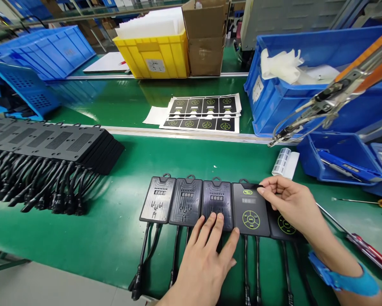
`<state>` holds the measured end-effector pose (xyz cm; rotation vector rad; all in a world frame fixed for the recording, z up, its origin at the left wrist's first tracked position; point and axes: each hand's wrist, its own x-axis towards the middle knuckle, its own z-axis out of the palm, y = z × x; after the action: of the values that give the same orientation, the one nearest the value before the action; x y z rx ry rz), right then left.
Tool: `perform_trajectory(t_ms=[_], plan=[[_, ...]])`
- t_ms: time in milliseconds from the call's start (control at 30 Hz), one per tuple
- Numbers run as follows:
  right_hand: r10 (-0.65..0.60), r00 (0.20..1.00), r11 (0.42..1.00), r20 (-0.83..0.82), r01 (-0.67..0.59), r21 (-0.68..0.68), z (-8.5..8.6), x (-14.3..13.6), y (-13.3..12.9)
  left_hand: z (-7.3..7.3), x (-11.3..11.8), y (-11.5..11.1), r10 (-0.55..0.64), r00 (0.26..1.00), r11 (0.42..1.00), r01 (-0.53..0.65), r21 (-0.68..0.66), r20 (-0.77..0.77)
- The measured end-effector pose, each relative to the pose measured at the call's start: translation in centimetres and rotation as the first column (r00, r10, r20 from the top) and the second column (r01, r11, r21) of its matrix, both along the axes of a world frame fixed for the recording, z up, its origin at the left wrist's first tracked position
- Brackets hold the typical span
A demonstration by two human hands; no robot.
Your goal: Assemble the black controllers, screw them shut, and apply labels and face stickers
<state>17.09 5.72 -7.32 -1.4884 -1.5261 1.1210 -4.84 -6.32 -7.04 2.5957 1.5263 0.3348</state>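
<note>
Black controller boxes with cables stand in a row on the green bench. My left hand [206, 250] lies with fingers spread over the lower part of the third controller box [217, 197], its index fingertip reaching the fourth. That fourth box bears a black label sticker [251, 212] with a yellow-green button ring. My right hand [285, 197] pinches the label's upper right corner between thumb and index finger. Beneath this hand is a fifth controller box [282, 225], also labelled and partly hidden. Two boxes on the left, one of them an unlabelled controller box [158, 199], show bare displays.
Label sheets [203, 112] lie behind the row. Stacked controllers [50, 142] with bundled cables stand left. A label roll [282, 161], a blue tray [337, 157], a screwdriver [369, 250] and a hanging electric driver [325, 97] are right. Yellow [155, 55] and blue bins [274, 106] stand behind.
</note>
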Motion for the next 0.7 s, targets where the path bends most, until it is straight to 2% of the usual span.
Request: perform_trajectory(t_ms=[700], plan=[[0.014,0.994,1.0,0.109,-0.013,-0.008,-0.82,0.19,-0.12,-0.01,-0.06,0.07,0.002,1.0,1.0,-0.003,-0.029,-0.015]])
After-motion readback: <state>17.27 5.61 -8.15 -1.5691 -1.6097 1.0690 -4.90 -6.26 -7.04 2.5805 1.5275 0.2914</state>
